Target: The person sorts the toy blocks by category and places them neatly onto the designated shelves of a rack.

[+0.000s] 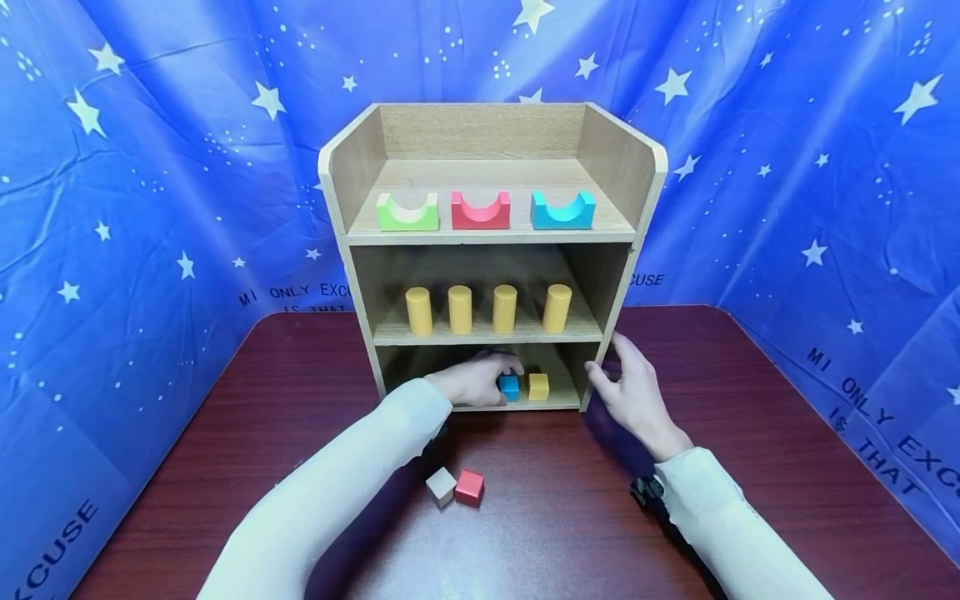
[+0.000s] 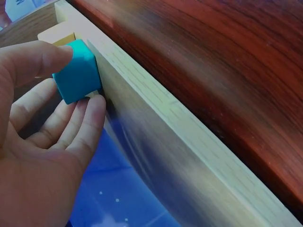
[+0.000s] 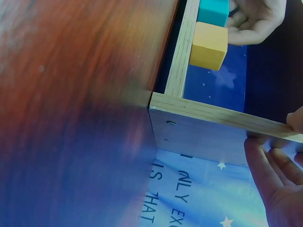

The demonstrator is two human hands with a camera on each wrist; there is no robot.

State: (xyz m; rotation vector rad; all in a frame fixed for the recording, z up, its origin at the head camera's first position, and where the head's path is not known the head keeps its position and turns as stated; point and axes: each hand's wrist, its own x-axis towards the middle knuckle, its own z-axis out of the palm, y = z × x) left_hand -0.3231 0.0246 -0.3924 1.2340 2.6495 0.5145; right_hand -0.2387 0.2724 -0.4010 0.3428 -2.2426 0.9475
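Observation:
On the bottom level of the wooden shelf (image 1: 491,238), my left hand (image 1: 480,379) pinches a blue cube (image 1: 509,387). In the left wrist view the thumb lies on one side of the blue cube (image 2: 78,73) and the fingertips on the other. A yellow cube (image 1: 538,387) sits just right of it, on the same board. My right hand (image 1: 633,396) grips the shelf's right side panel low down. The right wrist view shows its thumb over the panel's front edge (image 3: 222,115) and its fingers against the outer face.
On the table (image 1: 555,500) in front lie a whitish cube (image 1: 441,487) and a red cube (image 1: 470,488). Several yellow cylinders (image 1: 461,310) stand on the middle level. Green (image 1: 408,218), red (image 1: 481,217) and blue (image 1: 562,215) arch blocks stand on top. Blue star-patterned cloth (image 1: 150,167) surrounds the table.

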